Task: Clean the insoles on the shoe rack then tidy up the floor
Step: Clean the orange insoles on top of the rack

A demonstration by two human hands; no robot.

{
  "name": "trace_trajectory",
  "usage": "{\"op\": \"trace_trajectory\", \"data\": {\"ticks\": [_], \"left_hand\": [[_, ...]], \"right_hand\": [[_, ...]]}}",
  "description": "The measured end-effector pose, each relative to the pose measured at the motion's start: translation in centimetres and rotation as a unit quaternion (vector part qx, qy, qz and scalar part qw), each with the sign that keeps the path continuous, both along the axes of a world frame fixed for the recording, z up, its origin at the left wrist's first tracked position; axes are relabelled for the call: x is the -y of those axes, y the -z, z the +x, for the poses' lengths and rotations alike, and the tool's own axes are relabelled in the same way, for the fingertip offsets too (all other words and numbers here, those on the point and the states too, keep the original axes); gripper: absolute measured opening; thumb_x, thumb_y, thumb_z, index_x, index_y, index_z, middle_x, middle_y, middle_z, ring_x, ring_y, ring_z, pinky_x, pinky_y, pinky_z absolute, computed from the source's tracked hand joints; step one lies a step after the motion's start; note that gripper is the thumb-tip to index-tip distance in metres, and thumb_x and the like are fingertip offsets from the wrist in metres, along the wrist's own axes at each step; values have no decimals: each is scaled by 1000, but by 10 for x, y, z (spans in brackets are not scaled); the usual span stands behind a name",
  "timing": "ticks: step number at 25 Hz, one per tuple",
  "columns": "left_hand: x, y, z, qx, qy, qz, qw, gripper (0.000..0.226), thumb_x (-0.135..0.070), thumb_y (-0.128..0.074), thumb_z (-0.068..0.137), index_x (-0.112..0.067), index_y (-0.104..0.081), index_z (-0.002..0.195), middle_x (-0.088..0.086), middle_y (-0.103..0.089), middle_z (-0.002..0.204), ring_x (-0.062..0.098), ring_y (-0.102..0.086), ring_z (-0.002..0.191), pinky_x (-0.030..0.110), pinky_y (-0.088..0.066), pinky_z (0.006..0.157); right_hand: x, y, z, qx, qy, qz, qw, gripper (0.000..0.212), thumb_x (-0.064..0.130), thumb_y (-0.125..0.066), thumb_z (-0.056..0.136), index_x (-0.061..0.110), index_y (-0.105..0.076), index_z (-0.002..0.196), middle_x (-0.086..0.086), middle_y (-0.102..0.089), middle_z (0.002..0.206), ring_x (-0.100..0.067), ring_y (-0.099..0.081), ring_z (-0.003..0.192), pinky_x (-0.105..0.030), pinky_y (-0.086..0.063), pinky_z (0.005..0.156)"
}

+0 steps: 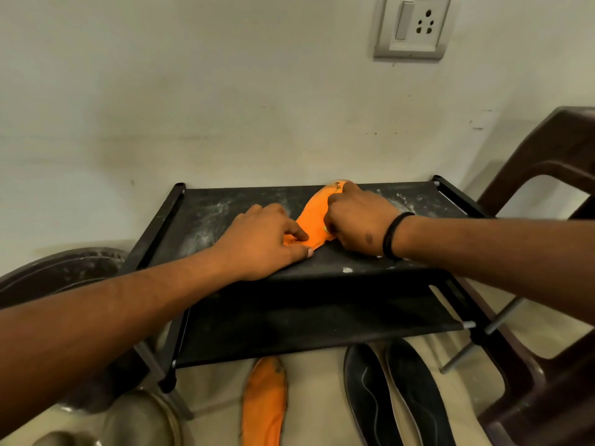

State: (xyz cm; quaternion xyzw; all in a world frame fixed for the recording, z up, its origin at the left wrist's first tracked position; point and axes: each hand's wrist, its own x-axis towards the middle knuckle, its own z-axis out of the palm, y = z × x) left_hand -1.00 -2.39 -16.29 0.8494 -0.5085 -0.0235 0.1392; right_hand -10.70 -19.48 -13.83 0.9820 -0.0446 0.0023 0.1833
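An orange insole (pixel 314 220) lies on the top shelf of the black shoe rack (pixel 199 217), which is dusted with white powder. My left hand (pixel 260 239) presses the insole's near end with thumb and fingers. My right hand (pixel 357 223) is curled over the insole's middle, and something small with a green tip shows under its fingers; I cannot tell what it is. A second orange insole (pixel 265 400) lies on the floor below the rack, with two black insoles (pixel 396 397) to its right.
A dark brown plastic chair (pixel 547 220) stands close at the right. A dark round basin (pixel 64 275) sits at the left, and a metal vessel (pixel 141 420) at the bottom left. A wall switch and socket (pixel 413 25) is above.
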Motion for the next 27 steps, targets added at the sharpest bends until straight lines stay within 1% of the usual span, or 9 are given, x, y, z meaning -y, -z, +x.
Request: {"op": "trace_trajectory", "data": {"ticks": [3,6,9,12,15,18,20,24,27], "left_hand": [[0,-2,-1,1,-5,1,1000,40,-62,-58,89,-44,-67,124,-4,-54,123,24,-48,115,46,-43,100],[-1,0,0,2,-6,-4,1000,39,-62,-58,89,-44,-67,123,-5,-54,123,24,-48,115,46,-42,101],[1,1,2,-4,-5,-10,1000,38,-61,-59,89,-44,-68,122,-5,-54,124,24,-47,116,46,-41,101],[1,2,4,-15,-5,-20,1000,37,-61,-61,88,-44,-69,120,-6,-54,124,24,-48,116,46,-42,101],[3,6,7,-10,0,-29,1000,36,-63,-61,86,-46,-71,115,-6,-56,120,24,-50,114,48,-43,99],[3,7,7,-10,7,-41,999,50,-77,-50,73,-48,-74,107,-8,-62,108,22,-56,106,48,-47,94],[2,7,8,-17,5,-62,998,60,-81,-47,66,-44,-77,102,-9,-70,105,19,-61,103,46,-51,91],[1,5,7,-16,-16,-88,996,41,-65,-72,76,-32,-80,99,-10,-76,104,13,-67,97,42,-55,88],[0,5,6,-12,-23,-92,995,41,-64,-73,76,-30,-81,97,-8,-77,95,10,-69,87,40,-57,83]], "right_hand": [[-5,-2,10,-17,42,42,998,13,6,-57,86,8,-55,74,-8,-51,81,-28,-52,83,-30,-38,58],[0,9,13,18,77,111,991,14,4,-57,86,4,-68,94,-14,-66,93,-30,-61,90,-33,-50,73],[13,17,11,70,90,192,975,15,9,-59,88,7,-71,97,-13,-69,101,-29,-62,95,-34,-52,81],[18,20,12,108,111,266,952,12,11,-62,89,7,-72,95,-10,-70,99,-23,-63,93,-30,-50,78],[9,23,10,115,52,305,944,12,7,-62,86,8,-73,91,-5,-71,91,-17,-63,85,-23,-45,72],[-2,22,2,86,-14,322,943,11,7,-61,86,11,-72,87,5,-64,79,-8,-56,73,-14,-39,64],[2,21,2,76,-27,308,948,10,9,-61,87,12,-71,86,4,-65,79,-8,-55,73,-15,-39,64],[29,16,19,106,70,246,961,12,14,-63,87,8,-73,93,-8,-71,97,-23,-63,88,-32,-51,77],[31,18,28,131,106,268,948,12,9,-64,85,7,-73,92,-10,-71,98,-25,-64,91,-29,-49,74]]}}
